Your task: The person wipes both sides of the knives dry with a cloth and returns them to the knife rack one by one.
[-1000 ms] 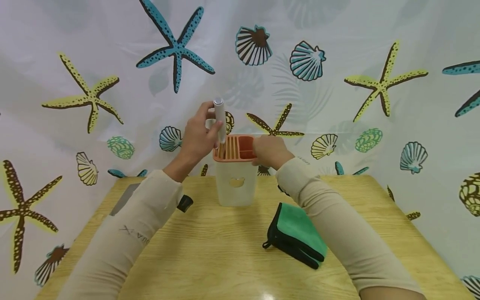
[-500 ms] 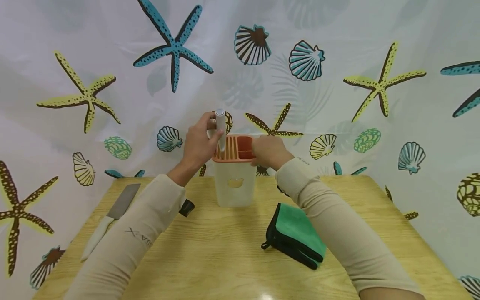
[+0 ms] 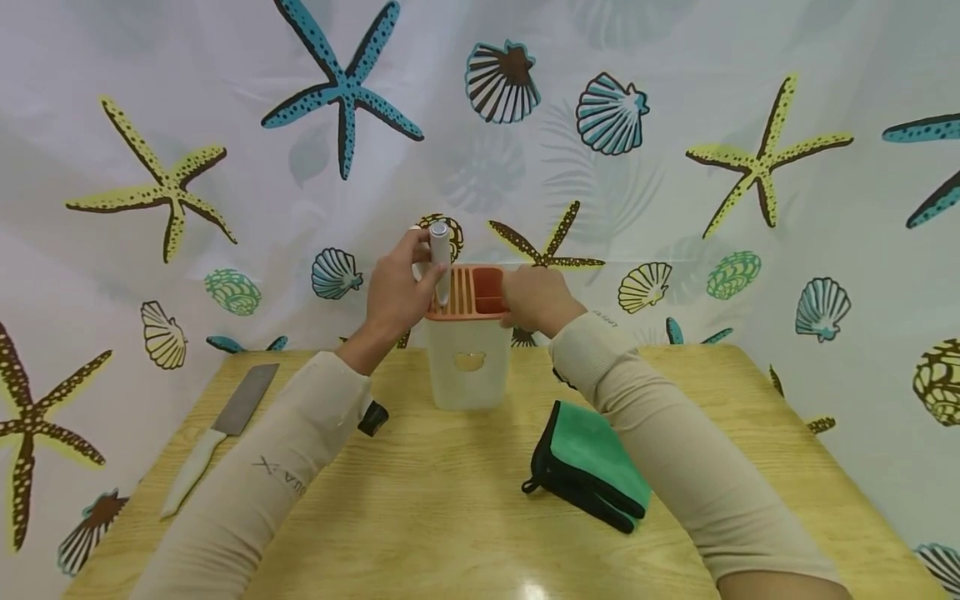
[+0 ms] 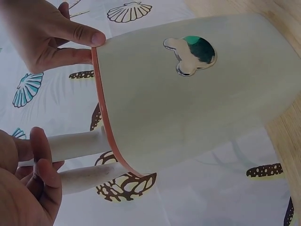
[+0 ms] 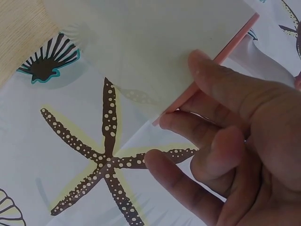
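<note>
A whitish knife holder with an orange slotted top and a bear-shaped cutout stands upright at the table's back. At its left slots my left hand holds a white-handled knife; any blade is hidden. In the left wrist view, two pale handles, an upper handle and a lower handle, stick out of the top by that hand's curled fingers. On the opposite side my right hand pinches the holder's orange rim between thumb and index finger, its other fingers loosely bent outside.
A white-handled cleaver lies at the table's left. Right of the middle is a folded green cloth with black edging. A small dark object shows beside the left sleeve. Behind the table hangs a curtain with starfish and shells.
The knife in my left hand has moved down into the holder, mostly in the first half second. My left forearm has shifted, uncovering more of the cleaver. The right hand stays on the rim.
</note>
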`<action>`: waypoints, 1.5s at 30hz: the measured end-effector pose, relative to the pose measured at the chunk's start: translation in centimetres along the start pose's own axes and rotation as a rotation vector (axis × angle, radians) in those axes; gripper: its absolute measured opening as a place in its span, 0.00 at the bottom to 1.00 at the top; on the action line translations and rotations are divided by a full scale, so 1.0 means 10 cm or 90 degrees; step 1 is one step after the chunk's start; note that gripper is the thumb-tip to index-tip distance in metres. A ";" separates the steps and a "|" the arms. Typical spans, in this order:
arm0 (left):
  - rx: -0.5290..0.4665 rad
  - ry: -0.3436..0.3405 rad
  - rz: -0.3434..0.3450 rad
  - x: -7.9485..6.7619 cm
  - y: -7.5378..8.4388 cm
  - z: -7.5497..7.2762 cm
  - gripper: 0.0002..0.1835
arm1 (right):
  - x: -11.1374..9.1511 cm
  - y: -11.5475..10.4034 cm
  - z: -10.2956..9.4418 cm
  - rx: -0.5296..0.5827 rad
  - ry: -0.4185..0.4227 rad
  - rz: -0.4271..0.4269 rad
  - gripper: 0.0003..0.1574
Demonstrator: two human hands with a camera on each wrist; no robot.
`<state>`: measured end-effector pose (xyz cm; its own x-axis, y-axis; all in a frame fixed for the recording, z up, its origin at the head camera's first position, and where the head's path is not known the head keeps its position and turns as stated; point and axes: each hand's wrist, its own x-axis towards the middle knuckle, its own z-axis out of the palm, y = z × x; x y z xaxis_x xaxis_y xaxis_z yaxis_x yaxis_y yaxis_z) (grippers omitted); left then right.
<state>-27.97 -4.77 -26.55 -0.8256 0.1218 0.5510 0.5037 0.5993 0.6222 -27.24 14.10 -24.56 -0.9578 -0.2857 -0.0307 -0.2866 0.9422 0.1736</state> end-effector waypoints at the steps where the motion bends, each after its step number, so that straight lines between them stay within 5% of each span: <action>1: 0.004 0.000 0.002 0.00 0.00 0.00 0.22 | 0.00 0.00 0.00 -0.002 0.003 0.001 0.22; 6: 0.012 0.023 0.008 -0.08 -0.04 -0.03 0.23 | -0.01 -0.01 -0.01 -0.006 0.005 0.004 0.22; 11: -0.037 0.035 -0.019 -0.31 -0.12 -0.13 0.21 | -0.04 0.00 -0.01 -0.002 0.005 0.003 0.22; 18: -0.159 -0.028 -0.107 -0.71 -0.27 -0.23 0.17 | -0.06 0.07 0.04 0.007 0.026 0.022 0.23; 23: -0.173 -0.065 -0.132 -0.98 -0.36 -0.29 0.15 | -0.14 0.09 0.18 0.059 0.048 0.016 0.22; 31: -0.078 -0.125 -0.202 -1.55 -0.70 -0.62 0.16 | -0.61 0.07 0.83 0.244 0.016 0.023 0.53; 36: -0.029 -0.146 -0.281 -1.83 -0.95 -0.95 0.22 | -0.95 0.21 1.09 0.261 -0.042 0.040 0.48; 45: 0.121 -0.191 -0.395 -2.14 -1.39 -1.33 0.34 | -1.21 0.39 1.34 0.249 -0.052 0.023 0.42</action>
<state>-13.89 -26.25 -39.56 -0.9936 -0.0904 -0.0678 -0.1127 0.7525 0.6488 -17.00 23.57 -36.72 -0.9614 -0.2512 -0.1122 -0.2240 0.9515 -0.2109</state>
